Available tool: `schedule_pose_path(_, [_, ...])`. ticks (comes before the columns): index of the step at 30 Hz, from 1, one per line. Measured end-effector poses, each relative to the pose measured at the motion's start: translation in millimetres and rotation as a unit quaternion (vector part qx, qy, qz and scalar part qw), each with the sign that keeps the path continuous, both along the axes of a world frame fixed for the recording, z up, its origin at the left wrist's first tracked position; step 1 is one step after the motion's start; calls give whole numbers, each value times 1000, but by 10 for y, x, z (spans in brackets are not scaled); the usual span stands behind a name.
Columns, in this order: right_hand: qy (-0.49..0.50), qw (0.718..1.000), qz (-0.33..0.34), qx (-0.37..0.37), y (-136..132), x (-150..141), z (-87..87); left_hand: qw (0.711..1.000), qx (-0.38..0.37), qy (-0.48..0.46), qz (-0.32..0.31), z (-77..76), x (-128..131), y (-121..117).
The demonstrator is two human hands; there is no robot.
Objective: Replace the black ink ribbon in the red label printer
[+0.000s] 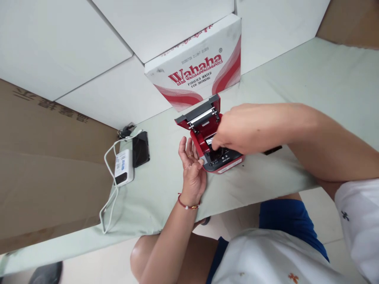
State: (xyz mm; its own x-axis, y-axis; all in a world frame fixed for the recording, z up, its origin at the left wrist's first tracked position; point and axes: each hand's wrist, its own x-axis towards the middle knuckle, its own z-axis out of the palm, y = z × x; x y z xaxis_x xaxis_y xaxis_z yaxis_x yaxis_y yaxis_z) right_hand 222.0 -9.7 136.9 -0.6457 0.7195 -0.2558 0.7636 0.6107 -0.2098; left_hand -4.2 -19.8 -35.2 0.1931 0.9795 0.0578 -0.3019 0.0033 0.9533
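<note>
A small red and black receipt printer rests on the cloth-covered table, its lid raised and a silvery bar showing on the lid's inner side. My left hand steadies the printer at its left side, thumb against the front left corner and fingers curled behind. Inside the paper bay, the fingers of my right hand are bent downward and pressed together. What they hold, if anything, is hidden by the hand. A small shiny piece shows in the bay beside the fingertips.
A Wahaha water carton stands behind the printer against white panels. To the left lie a black phone and a white power bank with a white cable. A dark flat object lies partly under my right forearm.
</note>
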Motion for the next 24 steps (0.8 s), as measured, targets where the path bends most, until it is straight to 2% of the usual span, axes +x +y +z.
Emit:
schedule_pose_path(3, [20,993,-102,53,155,-105,-138,1000,12,6,7,-34,11,8])
schedule_pose_path(5, [-2,988,-144,57,255,-150,-243,1000,20,7,8,-48,17,9])
schedule_pose_path(9, [-31,991,-125,27,350,-172,-377,1000,18,5,15,-44,23,-2])
schedule_pose_path(15, [-20,992,-112,54,359,-208,-453,999,22,2,33,-64,35,-35])
schedule_pose_path(17, [-16,993,-109,49,336,-196,-380,998,35,4,48,-84,45,-48])
schedule_pose_path(20, [-7,996,-83,40,258,-65,-125,995,54,23,80,-110,55,-59])
schedule_pose_path(22, [27,995,-86,50,210,128,75,993,63,33,90,-120,62,-57])
schedule_pose_path(24, [74,987,-123,73,213,390,211,993,71,35,91,-124,71,-48])
